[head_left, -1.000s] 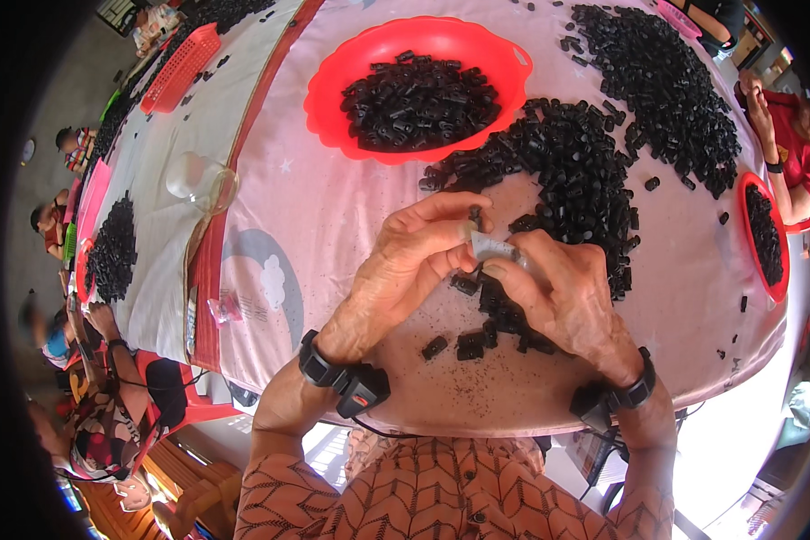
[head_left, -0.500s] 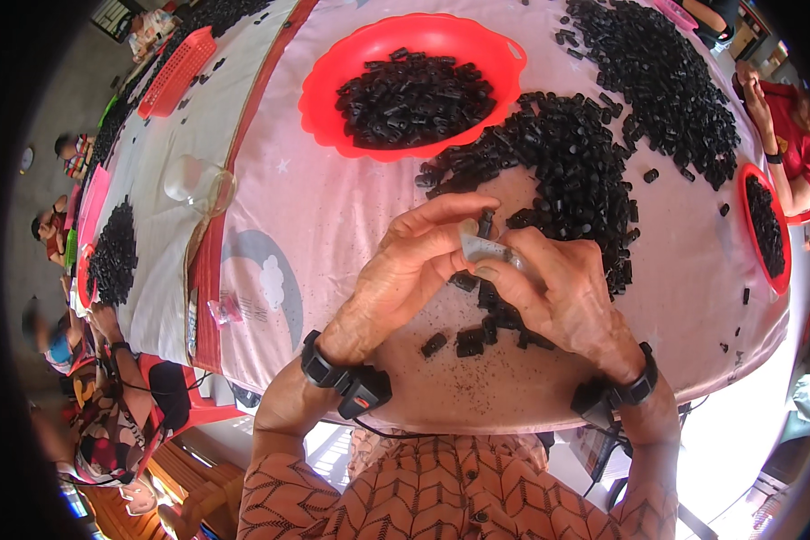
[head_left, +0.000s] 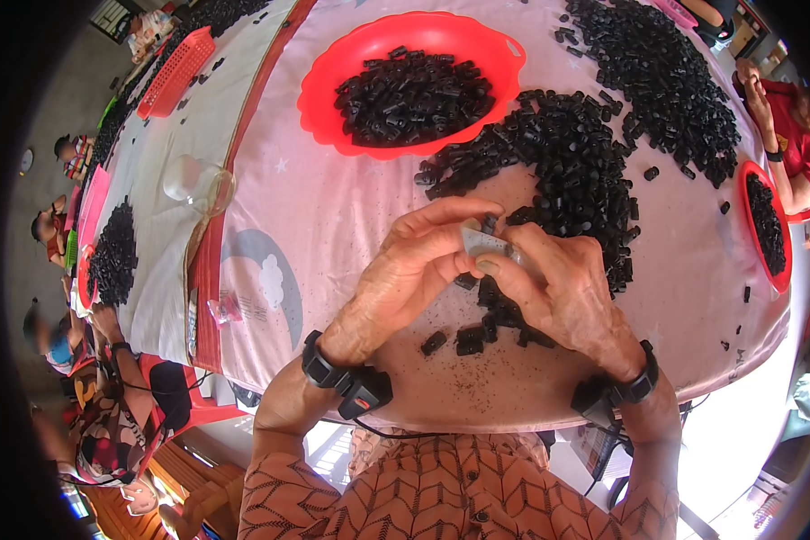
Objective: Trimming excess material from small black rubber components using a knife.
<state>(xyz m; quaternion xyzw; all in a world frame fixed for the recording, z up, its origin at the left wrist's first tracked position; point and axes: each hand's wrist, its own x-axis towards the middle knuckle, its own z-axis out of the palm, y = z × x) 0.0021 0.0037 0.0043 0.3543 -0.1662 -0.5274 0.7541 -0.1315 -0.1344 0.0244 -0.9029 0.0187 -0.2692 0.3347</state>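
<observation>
Specks (head_left: 473, 387) litter the near tabletop (head_left: 549, 396), with loose parts (head_left: 469, 340) just beyond. Farther in, the left hand (head_left: 409, 261), half curled, appears to pinch one black part (head_left: 490, 222) between thumb and forefinger; the right hand (head_left: 558, 279), closed, grips a pale flat piece (head_left: 483, 242) just beside that part; contact is hard to tell. The step in hand looks like working the piece against the part, which calls for a steady left pinch. Beyond lie the pile (head_left: 585, 162) and, farther left, a filled red bowl (head_left: 319, 115).
</observation>
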